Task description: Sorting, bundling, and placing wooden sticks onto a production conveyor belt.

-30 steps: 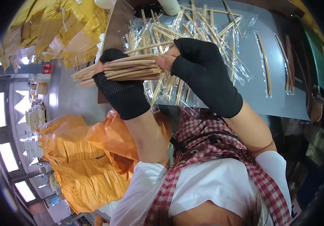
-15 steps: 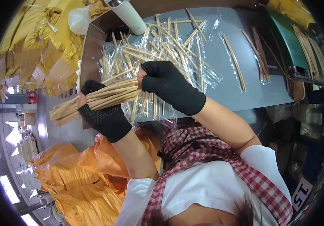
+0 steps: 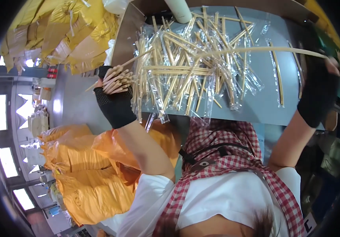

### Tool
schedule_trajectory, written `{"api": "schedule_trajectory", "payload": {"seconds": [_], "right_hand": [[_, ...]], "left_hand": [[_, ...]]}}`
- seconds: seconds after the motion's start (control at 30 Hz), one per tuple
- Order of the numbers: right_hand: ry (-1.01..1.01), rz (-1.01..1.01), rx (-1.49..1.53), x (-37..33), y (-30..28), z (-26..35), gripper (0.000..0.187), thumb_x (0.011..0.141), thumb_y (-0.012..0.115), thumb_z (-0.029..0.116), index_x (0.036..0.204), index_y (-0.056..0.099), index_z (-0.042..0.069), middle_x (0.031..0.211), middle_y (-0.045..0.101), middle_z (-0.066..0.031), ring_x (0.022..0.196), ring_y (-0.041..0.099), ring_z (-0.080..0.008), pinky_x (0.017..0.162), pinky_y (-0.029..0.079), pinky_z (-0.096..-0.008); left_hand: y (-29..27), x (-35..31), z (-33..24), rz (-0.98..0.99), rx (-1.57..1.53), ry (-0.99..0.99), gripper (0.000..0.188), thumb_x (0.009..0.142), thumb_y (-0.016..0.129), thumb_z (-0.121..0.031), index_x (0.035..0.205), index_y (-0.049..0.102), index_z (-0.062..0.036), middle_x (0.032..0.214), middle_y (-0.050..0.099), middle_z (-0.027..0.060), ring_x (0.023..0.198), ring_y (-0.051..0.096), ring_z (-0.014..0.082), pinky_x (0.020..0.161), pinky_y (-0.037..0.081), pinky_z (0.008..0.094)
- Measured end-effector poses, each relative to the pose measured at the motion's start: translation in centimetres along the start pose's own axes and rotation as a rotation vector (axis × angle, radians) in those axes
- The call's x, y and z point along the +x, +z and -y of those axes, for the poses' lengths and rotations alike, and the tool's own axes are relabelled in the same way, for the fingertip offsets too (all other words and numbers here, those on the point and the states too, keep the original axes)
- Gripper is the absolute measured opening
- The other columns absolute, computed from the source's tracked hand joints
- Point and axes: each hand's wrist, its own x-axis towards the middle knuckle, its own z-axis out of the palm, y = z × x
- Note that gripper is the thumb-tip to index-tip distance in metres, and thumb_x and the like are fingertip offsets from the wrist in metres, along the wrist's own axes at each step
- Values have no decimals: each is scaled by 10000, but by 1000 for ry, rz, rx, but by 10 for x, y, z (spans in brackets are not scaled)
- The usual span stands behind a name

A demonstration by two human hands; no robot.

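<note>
My left hand (image 3: 116, 104), in a black fingerless glove, is closed around a bundle of thin pale wooden sticks (image 3: 118, 82) at the table's left end. One stick sticks out of the bundle toward the upper right. Far to the right, my gloved right hand (image 3: 319, 89) pinches the end of a single long, slightly bent stick (image 3: 257, 49), which reaches back leftward over the table. Between my hands lies a loose heap of similar sticks in clear plastic sleeves (image 3: 189, 79), pointing in many directions.
A whitish bottle (image 3: 179, 11) stands at the table's back left. Separate sleeved sticks (image 3: 278, 79) lie on the grey tabletop (image 3: 257, 110) at the right, near a green machine part (image 3: 334, 51). Orange bags (image 3: 83, 166) fill the lower left; yellow bags (image 3: 65, 29) are stacked beyond.
My hands have moved apart: the right has gone far right with one stick, while the left holds the bundle turned end-on. The view has shifted too.
</note>
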Motion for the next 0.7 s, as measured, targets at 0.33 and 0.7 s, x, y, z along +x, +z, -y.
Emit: {"api": "schedule_trajectory", "payload": {"seconds": [0.33,0.7], "right_hand": [[-220,-267,-348,-31,20,-8,165,902,573,142,909,526,-16,805,586,-124,722,605,-205,694,519,-317],[-102,502,-515,-114,105,-3,283,616,706,1,889,649,51,854,592,-106,713,591,-224,617,467,-329]], "left_hand": [[40,3,7,106,-1240,-374,218,879,504,-92,1050,559,32,976,637,120,880,644,202,803,524,300],[69,-12,24,184,-1298,-421,230,881,487,-92,1080,573,-17,1048,633,108,959,629,168,831,514,287]]}}
